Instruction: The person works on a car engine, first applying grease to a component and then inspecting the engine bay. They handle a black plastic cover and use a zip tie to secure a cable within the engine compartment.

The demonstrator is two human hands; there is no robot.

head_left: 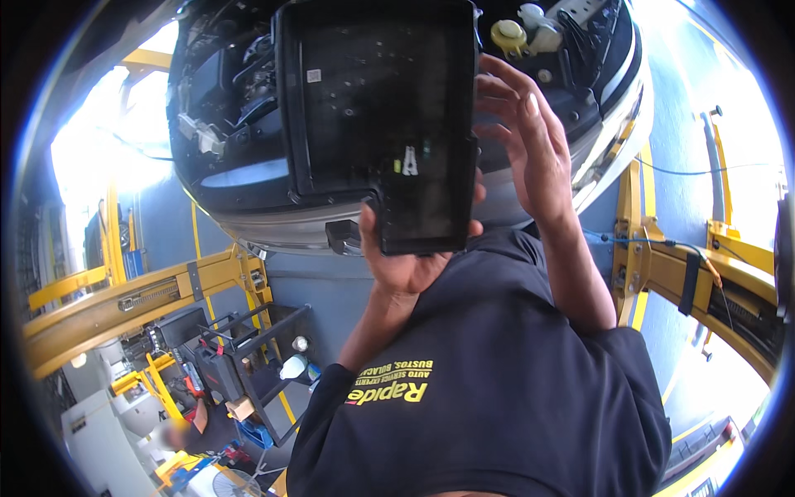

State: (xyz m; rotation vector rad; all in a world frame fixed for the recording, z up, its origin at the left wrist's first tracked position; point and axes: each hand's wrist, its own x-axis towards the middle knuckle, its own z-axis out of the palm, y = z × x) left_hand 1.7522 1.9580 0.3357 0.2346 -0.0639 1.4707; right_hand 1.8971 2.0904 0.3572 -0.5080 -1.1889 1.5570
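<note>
A black plastic box-shaped cover (pixel 373 108) with a raised rim and a narrower lower section is held up in front of me over the car's front end. My left hand (pixel 406 272) grips that narrow section from below, thumb on its left side and fingertips showing at its right edge. A small square white label and a few light specks show on the cover's dark inner face. Beside the cover's right edge is my right hand (pixel 530 141), fingers spread and curved; whether the fingertips touch the edge I cannot tell.
Behind the cover lies an open engine bay (pixel 232 83) with a yellow-capped reservoir (pixel 508 37) at right. Yellow lift arms (pixel 149 290) (pixel 704 277) stand on both sides. A black metal cart (pixel 248 364) and a fan (pixel 236 482) are at lower left.
</note>
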